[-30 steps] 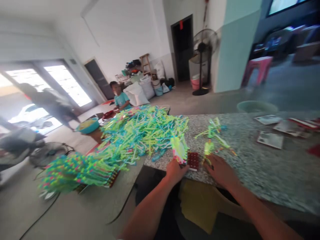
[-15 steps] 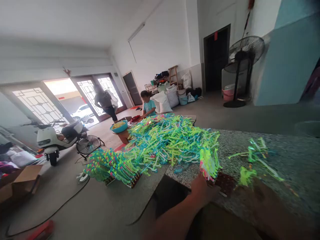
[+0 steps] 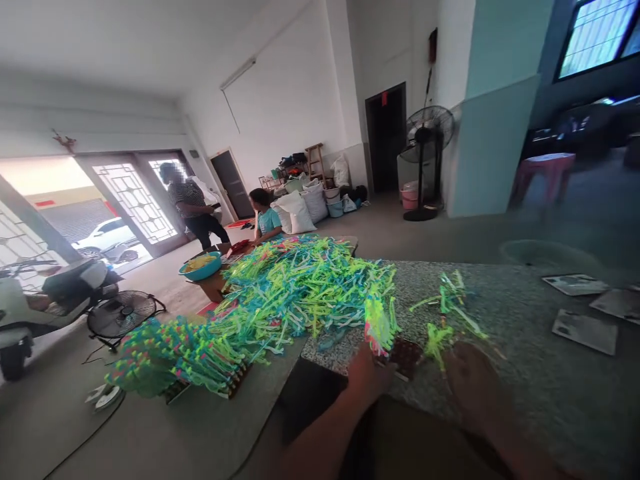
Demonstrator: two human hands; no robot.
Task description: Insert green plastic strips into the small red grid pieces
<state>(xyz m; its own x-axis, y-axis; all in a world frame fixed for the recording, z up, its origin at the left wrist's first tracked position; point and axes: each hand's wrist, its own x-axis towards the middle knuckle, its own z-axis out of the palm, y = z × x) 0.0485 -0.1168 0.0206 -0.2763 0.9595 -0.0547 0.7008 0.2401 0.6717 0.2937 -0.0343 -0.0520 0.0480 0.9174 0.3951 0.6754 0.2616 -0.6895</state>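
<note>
Presently, the left hand (image 3: 367, 381) is clamping a neon green-and-pink plastic bundle (image 3: 379, 325) above the dark red perforated tray (image 3: 406, 356) at the speckled granite counter's (image 3: 525, 373) near edge; the right hand (image 3: 473, 387) is blurred beside it, grip indeterminable.

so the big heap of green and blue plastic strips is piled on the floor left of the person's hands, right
Not quite. In the head view the heap of plastic strips lies on the speckled stone table, not on the floor. It is indeed left of the left hand and right hand, which rest at the table's near edge by a small dark red tray.
</note>
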